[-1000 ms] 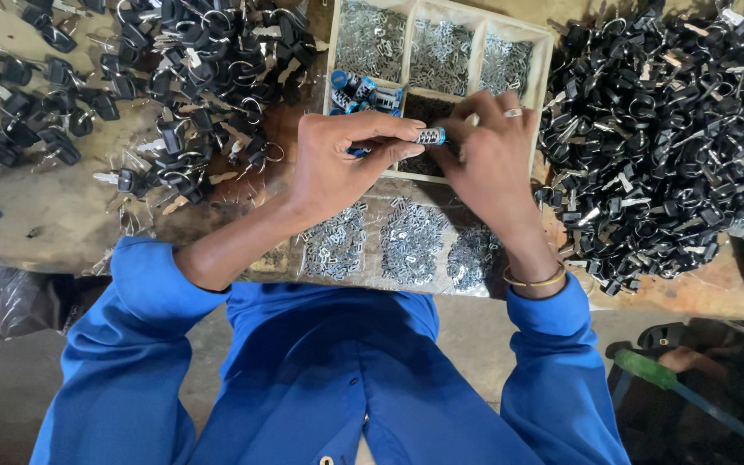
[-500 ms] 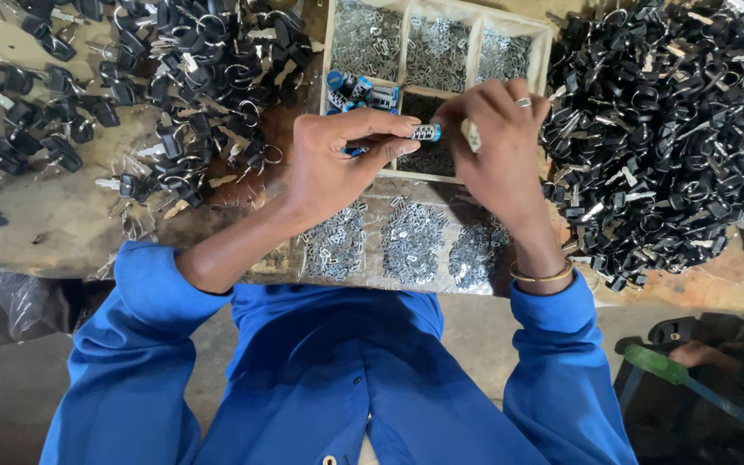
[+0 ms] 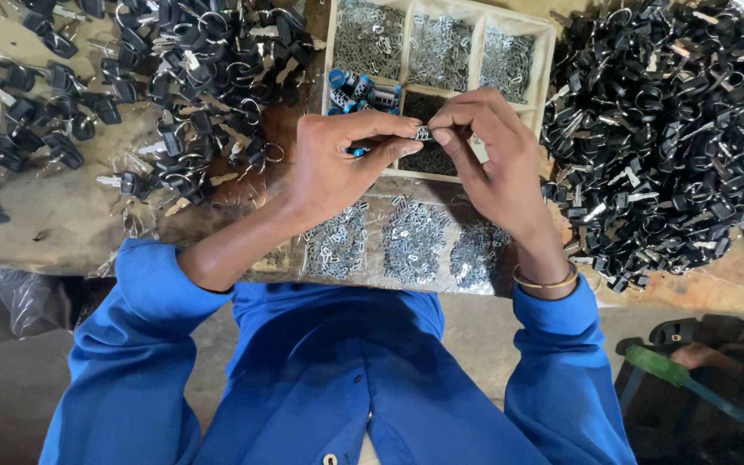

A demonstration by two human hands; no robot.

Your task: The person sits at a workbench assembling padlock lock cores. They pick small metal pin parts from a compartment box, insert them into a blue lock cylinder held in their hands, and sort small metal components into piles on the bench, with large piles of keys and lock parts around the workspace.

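Note:
My left hand pinches a small metal cylinder with a blue end between thumb and forefinger. My right hand meets it from the right, its fingertips on the cylinder's tip. Both hands hover over a white divided tray whose back compartments hold small silver metal pieces. Several blue-ended cylinders lie in the tray's left compartment, and a dark compartment sits under my fingers.
Three heaps of small silver parts lie on clear plastic near the table's front edge. Big piles of black-headed keys with rings lie at the left and right. A green-handled tool is on the floor at lower right.
My hands have stayed over the tray and closed together; the right fingertips now press on the cylinder's end, where a second ago they were a little apart from it.

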